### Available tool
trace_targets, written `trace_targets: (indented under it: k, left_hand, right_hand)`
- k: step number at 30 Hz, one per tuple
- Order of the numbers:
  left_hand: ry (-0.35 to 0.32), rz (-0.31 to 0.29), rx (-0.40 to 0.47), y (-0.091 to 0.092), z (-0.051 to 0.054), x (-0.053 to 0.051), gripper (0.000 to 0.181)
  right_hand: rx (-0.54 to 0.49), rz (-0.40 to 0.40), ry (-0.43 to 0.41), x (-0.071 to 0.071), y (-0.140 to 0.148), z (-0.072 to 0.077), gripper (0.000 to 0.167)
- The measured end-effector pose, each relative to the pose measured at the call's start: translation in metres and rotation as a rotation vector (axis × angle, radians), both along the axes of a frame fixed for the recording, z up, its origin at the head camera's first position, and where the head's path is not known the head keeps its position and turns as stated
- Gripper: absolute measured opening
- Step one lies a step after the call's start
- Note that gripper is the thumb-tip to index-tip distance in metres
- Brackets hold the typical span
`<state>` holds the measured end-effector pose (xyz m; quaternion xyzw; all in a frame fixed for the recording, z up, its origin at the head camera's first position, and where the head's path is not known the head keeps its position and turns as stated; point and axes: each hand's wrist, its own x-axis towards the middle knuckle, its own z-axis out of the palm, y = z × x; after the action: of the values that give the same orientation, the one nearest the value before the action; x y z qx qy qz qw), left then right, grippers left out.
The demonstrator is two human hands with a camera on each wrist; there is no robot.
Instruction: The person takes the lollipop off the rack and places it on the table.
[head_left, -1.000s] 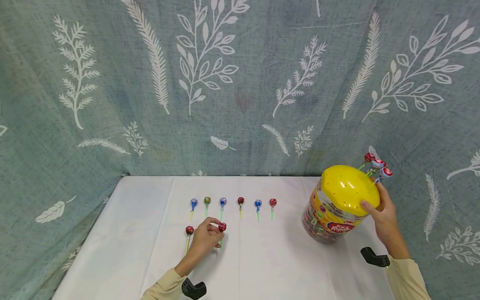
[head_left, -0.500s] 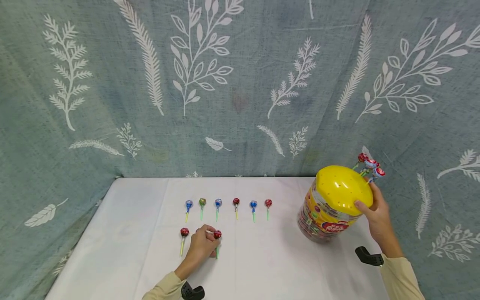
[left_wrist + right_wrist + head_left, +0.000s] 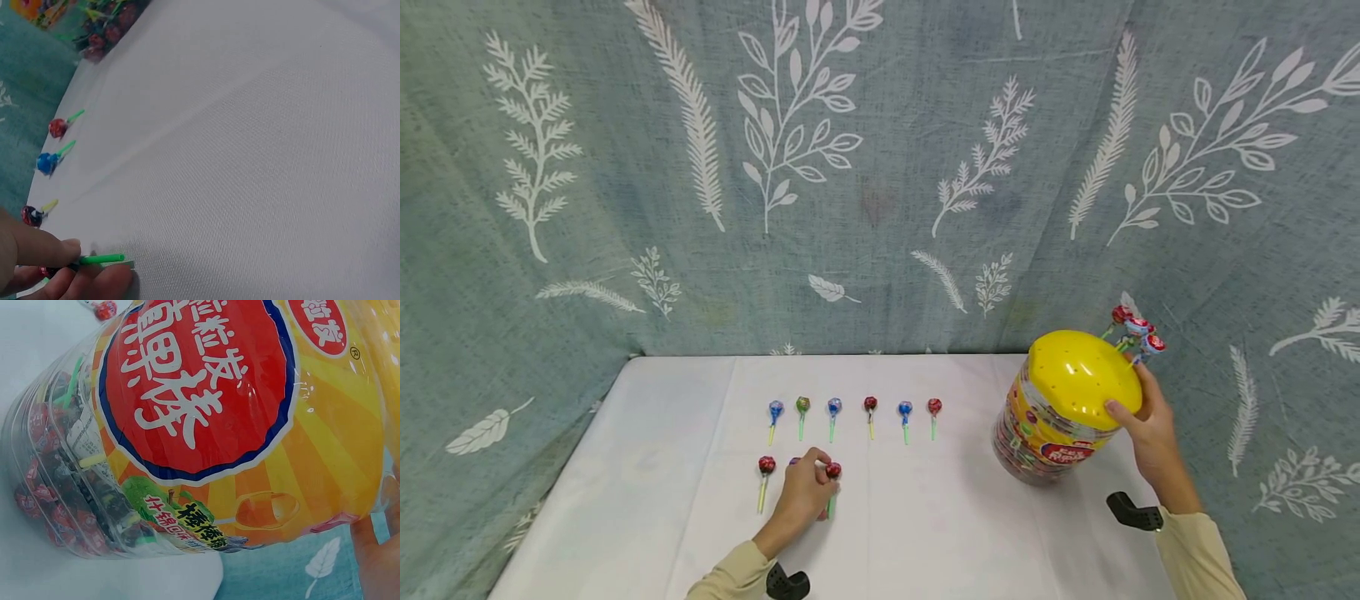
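My left hand [image 3: 805, 496] pinches a red-wrapped lollipop [image 3: 833, 471] between thumb and fingers, low over the white tablecloth. Its green stick [image 3: 103, 258] points away from the fingertips in the left wrist view. Just left of that hand lies a red lollipop [image 3: 766, 465] with a yellow stick; another lollipop head [image 3: 794, 461] is mostly hidden behind the hand. At the right, my right hand [image 3: 1153, 433] grips the yellow lid [image 3: 1082, 371] of a clear candy jar [image 3: 1030, 425], which leans. Several lollipops [image 3: 1138, 327] stick out past the lid beside the right fingers.
Behind my left hand runs a spaced row of lollipops, from a blue one [image 3: 776, 408] at the left to a red one [image 3: 934, 407] at the right. A patterned green-grey curtain [image 3: 880, 283] hangs along the table's back edge.
My left hand and its lollipop have come slightly nearer the front, and a lollipop head now shows behind the hand. The right hand keeps its grip on the jar. The head view has shifted a little.
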<state>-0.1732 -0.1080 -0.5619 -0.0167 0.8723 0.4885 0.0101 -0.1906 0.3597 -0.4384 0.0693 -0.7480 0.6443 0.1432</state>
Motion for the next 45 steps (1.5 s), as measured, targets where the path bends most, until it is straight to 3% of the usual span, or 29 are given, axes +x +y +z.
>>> trace_targets:
  k: [9,18,33,39,45]
  left_hand:
    - [-0.065,0.023,-0.061,0.000,0.007,-0.003,0.030]
    - [-0.022,-0.012,0.034,0.003,0.027,-0.008,0.028]
    - [0.061,-0.150,0.267,0.040,0.076,-0.023,0.019]
    - [0.106,-0.217,0.352,0.064,0.096,-0.033,0.019]
    - [0.144,-0.289,0.371,0.093,0.121,-0.040,0.016]
  right_hand:
    - [-0.004,0.002,0.016,-0.001,0.000,0.001,0.069]
    - [-0.008,0.022,0.020,-0.001,0.001,0.000,0.069]
    - [0.034,0.001,0.014,0.000,0.001,-0.002,0.069]
    - [0.039,-0.002,0.020,-0.001,0.001,-0.001,0.070]
    - [0.043,-0.006,0.017,0.000,0.000,-0.001,0.070]
